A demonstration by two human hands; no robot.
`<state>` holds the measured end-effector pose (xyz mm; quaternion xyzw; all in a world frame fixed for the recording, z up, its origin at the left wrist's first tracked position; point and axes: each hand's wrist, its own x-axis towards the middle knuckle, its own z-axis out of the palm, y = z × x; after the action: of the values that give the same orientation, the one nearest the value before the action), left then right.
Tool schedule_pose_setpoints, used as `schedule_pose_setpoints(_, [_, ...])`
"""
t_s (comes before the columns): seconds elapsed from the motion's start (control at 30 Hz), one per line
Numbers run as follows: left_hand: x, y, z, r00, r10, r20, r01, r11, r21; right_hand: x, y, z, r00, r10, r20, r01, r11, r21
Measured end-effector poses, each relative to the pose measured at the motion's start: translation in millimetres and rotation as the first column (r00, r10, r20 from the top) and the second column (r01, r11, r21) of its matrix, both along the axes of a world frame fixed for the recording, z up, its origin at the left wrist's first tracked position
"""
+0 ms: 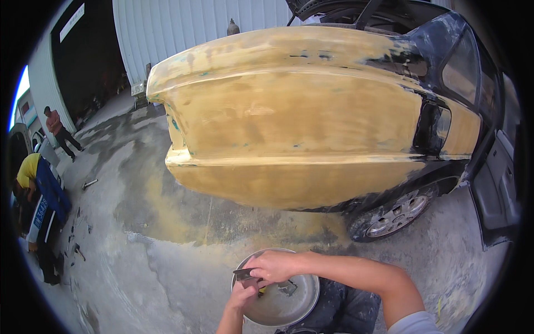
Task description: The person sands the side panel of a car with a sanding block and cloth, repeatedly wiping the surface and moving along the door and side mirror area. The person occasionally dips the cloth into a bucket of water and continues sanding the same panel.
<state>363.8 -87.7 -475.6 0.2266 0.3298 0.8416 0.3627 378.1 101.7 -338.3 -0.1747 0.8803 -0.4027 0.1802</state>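
Observation:
Both my hands come together over a round metal basin. My right hand grips a dark, thin, flat piece, possibly folded sandpaper. Close below it, my left hand has its thumb and fingers closed at the lower side of that piece; the fingers partly hide the contact. Something small and yellow shows beneath my left fingers. In the basin lies a small grey flat scrap. Ahead is the rear side of a dark car, its body panel coated in yellowish body filler with scattered dark and green spots.
The car's rear wheel and an open door are at the right. At left, one person bends over another vehicle and another stands. Tools, including a hammer, lie on the concrete floor.

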Motion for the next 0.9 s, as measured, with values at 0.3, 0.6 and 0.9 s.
schedule_pose_setpoints(0.3, [-37.5, 63.5, -118.6, 0.811, -0.552, 0.196, 0.396, 0.270, -0.878, 40.3, 152.9, 166.2, 0.007, 0.084, -0.996, 0.788, 0.613, 0.058])
schedule_pose_setpoints(0.6, [7.8, 28.1, -349.8, 0.739, -0.643, 0.202, 0.485, 0.300, -0.822, 34.6, 284.4, 202.8, -0.256, 0.168, -0.952, 0.910, 0.374, -0.179])
schedule_pose_setpoints(0.9, [-61.2, 77.5, -118.9, 0.654, -0.733, 0.187, 0.211, -0.061, -0.976, 35.9, 281.9, 201.9, -0.293, 0.143, -0.945, 0.884, 0.417, -0.210])
